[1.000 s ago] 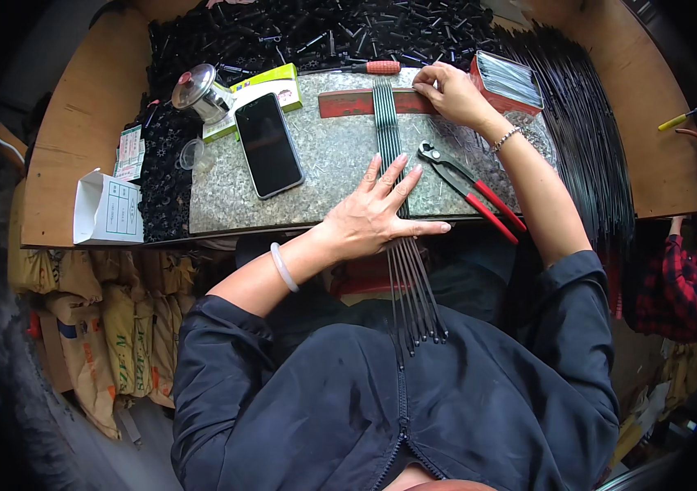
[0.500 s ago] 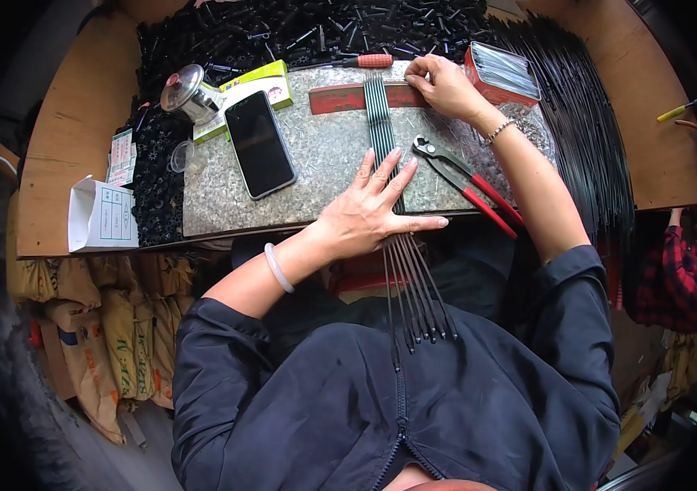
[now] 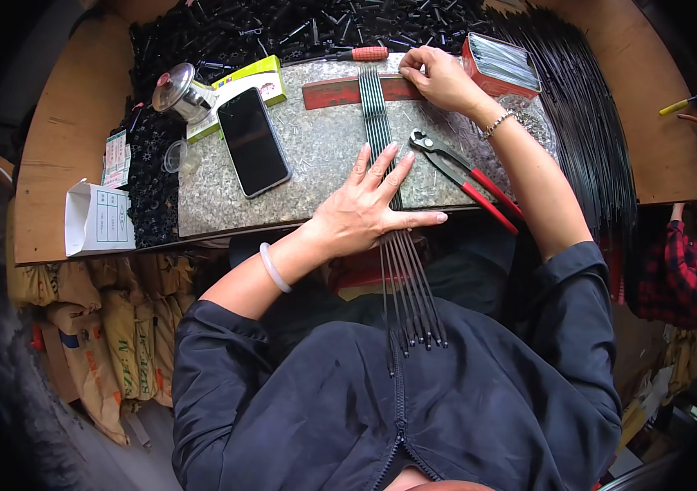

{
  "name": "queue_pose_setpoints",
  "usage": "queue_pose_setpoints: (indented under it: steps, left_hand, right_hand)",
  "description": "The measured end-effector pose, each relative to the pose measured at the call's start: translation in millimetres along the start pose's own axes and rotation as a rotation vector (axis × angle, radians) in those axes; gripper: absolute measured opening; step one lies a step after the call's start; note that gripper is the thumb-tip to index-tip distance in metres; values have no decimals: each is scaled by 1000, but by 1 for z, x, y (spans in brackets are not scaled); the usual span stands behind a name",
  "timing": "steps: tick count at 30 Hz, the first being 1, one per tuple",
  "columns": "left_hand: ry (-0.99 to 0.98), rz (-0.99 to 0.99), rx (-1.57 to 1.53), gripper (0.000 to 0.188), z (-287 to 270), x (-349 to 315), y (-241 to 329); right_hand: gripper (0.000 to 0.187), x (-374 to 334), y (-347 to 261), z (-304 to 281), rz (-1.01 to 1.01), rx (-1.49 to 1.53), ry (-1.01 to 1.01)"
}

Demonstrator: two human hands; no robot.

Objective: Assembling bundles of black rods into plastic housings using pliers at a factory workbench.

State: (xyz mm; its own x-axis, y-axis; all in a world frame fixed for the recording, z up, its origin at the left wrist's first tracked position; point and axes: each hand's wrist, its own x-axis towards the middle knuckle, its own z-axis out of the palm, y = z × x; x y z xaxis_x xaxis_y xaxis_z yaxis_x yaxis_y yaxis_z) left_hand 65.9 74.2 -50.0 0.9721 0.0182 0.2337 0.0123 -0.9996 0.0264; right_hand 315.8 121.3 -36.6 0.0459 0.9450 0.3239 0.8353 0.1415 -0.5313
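Note:
My left hand [image 3: 365,206] lies flat with its fingers spread, pressing across a row of thin dark rods [image 3: 376,119] laid side by side. Their far ends cross a worn red metal bar [image 3: 330,94]; their near ends, tipped with small dark knobs, fan out past the table edge over my jacket. By the bar's right end my right hand [image 3: 445,82] has thumb and forefinger pinched together; whatever they hold is too small to make out. Between my forearms rests a pair of red-handled pincers [image 3: 467,176] with closely set jaws.
A phone [image 3: 254,143], a yellow-green box [image 3: 271,78] and a lidded metal pot [image 3: 181,90] stand left on the stone slab [image 3: 209,196]. A red-handled tool [image 3: 370,53] lies behind. A red box of thin wires [image 3: 502,65] and bundled black rods [image 3: 577,114] are right.
The whole view has shifted slightly. My left hand stays spread over the rods, and my right hand remains pinched beside the red bar, with little movement in either.

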Motion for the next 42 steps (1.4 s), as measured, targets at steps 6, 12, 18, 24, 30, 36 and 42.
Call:
queue_pose_setpoints:
  steps: [6,12,18,24,30,36,42]
  left_hand:
    - [8,-5,-34,71,1,-1,1]
    - [0,7,-40,72,0,-1,0]
    - [-8,-1,-54,69,-3,0,0]
    - [8,-22,-23,50,-2,1,1]
    - [21,-32,-38,50,-4,1,1]
    - [23,-37,-78,51,-4,0,1]
    - [21,-41,-76,52,-4,2,1]
  right_hand:
    - [14,1,-4,5,-43,27,22]
    - [14,8,2,1,-28,60,-71]
    - [13,14,-3,-3,17,95,-190]
    - [13,16,3,0,-20,119,-196]
    - [14,17,-1,0,-18,156,-184]
    - [16,18,-2,3,-12,155,-183]
    - [15,18,0,8,-78,99,-105]
